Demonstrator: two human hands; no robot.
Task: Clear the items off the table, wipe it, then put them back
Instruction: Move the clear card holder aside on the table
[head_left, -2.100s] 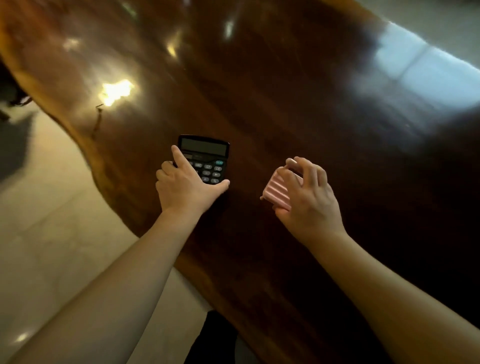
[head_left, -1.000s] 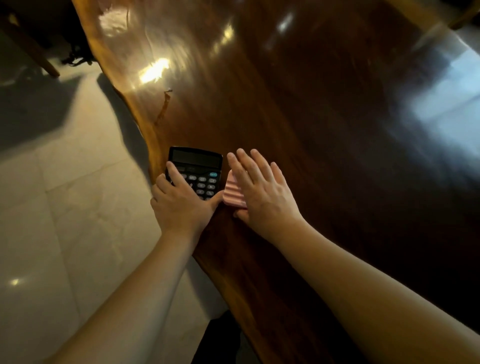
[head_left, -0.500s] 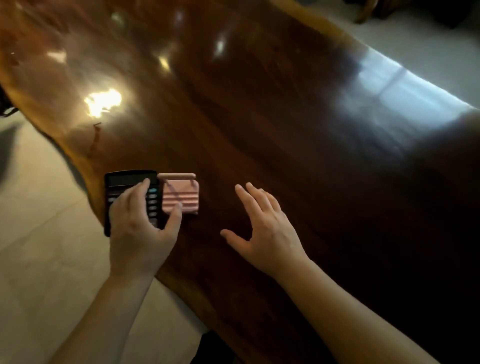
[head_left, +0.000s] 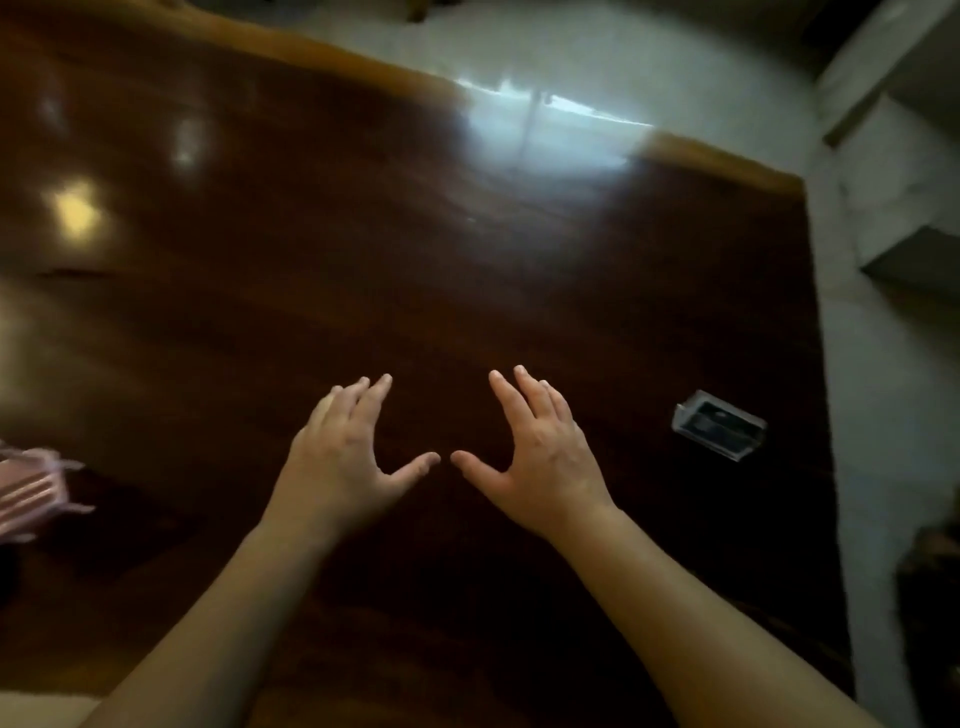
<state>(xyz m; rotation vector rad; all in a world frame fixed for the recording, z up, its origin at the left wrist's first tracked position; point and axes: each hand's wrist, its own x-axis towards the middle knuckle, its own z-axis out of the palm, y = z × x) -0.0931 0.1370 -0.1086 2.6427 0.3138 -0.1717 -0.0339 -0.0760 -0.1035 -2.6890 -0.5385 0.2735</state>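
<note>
Both my hands hover palm down over the middle of the dark glossy wooden table (head_left: 467, 270). My left hand (head_left: 348, 457) and my right hand (head_left: 540, 457) are empty, fingers spread, thumbs nearly touching. A pink ribbed case (head_left: 28, 493) lies on the table at the far left edge of the view, blurred. A small clear box with a dark inside (head_left: 719, 425) rests near the table's right edge, to the right of my right hand. The calculator is out of view.
The table's right edge (head_left: 818, 364) runs down the frame, with pale tiled floor (head_left: 893, 415) beyond it. A grey step or ledge (head_left: 914, 208) stands at the upper right. Window glare lies on the table's far side.
The view has swung to the right. My left hand has come off the calculator and both hands now hover open over the table's middle. The pink case stays behind at the left.
</note>
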